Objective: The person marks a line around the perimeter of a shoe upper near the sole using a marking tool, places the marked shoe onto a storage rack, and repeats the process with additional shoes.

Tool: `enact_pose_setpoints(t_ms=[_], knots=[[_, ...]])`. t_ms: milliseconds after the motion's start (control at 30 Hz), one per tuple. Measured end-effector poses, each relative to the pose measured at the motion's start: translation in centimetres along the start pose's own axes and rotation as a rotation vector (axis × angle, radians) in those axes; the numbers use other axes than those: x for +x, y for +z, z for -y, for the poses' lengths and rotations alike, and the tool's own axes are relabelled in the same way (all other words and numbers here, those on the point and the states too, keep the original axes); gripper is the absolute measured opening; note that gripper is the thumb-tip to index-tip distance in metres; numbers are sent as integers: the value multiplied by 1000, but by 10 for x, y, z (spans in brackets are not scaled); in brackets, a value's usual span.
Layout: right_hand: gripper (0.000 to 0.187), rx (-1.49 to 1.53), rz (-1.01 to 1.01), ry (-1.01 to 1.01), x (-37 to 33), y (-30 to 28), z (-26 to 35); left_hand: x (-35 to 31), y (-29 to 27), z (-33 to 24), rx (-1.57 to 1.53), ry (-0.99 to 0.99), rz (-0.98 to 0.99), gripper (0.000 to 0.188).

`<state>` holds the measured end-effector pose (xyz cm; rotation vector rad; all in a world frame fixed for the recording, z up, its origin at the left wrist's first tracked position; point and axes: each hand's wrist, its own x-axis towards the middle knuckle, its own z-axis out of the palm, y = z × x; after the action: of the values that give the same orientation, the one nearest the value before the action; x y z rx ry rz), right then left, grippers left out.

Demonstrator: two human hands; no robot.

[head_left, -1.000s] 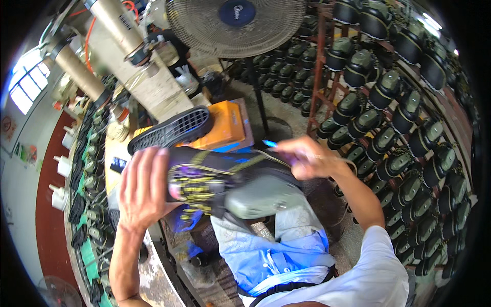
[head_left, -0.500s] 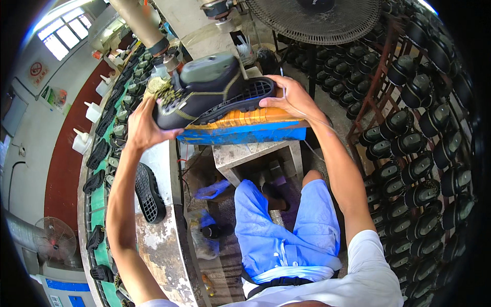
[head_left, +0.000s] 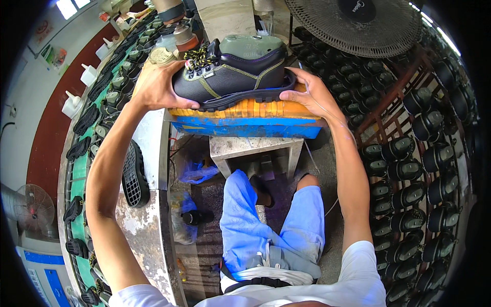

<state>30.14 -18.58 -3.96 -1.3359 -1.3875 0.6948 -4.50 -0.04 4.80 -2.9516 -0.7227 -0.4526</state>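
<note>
A black leather shoe [head_left: 225,79] with yellow stitching and dark laces sits upright on a green last [head_left: 251,47]. Beneath it lies a black rubber sole [head_left: 240,98], whose heel end stands out past the back of the shoe. My left hand [head_left: 159,89] is closed round the toe, its thumb along the sole's front edge. At the other end my right hand [head_left: 309,93] pinches the heel of the sole between thumb and fingers. Both rest over an orange pad [head_left: 255,108] on a blue machine base [head_left: 245,129].
On the left bench [head_left: 148,225] lies a loose sole [head_left: 134,176]. Beyond it, a green conveyor [head_left: 82,166] carries soles and shoes, with white squeeze bottles [head_left: 71,105] alongside. Shoe racks [head_left: 409,169] fill the right; a large fan [head_left: 353,25] stands behind. A metal cylinder [head_left: 184,36] hangs near my left hand.
The shoe and sole have turned from a tilt, with the sole's tread showing, to nearly level on the pad. Both hands kept their ends. The whole view has shifted somewhat.
</note>
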Motion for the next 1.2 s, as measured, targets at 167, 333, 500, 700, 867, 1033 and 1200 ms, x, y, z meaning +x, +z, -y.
enact_pose_setpoints(t_ms=[167,333,500,700,867,1033,1200], knots=[[76,7,79,-59,11,-2,-10,12,4,-12,0,-11,0,128],[73,-26,46,-8,13,-1,-14,13,17,-6,-69,30,-44,128],[73,-66,59,16,13,-5,-14,9,28,-2,-26,66,-50,128],[72,-31,68,24,11,-5,-15,10,55,-15,-144,-183,-358,84],[71,-44,64,-36,11,-7,-20,14,55,-9,-261,-176,-297,74],[71,20,77,-47,12,-1,-18,-12,48,28,-1187,-367,-210,60],[73,-8,63,-8,7,-1,-8,-57,49,33,-1210,-170,-96,88]])
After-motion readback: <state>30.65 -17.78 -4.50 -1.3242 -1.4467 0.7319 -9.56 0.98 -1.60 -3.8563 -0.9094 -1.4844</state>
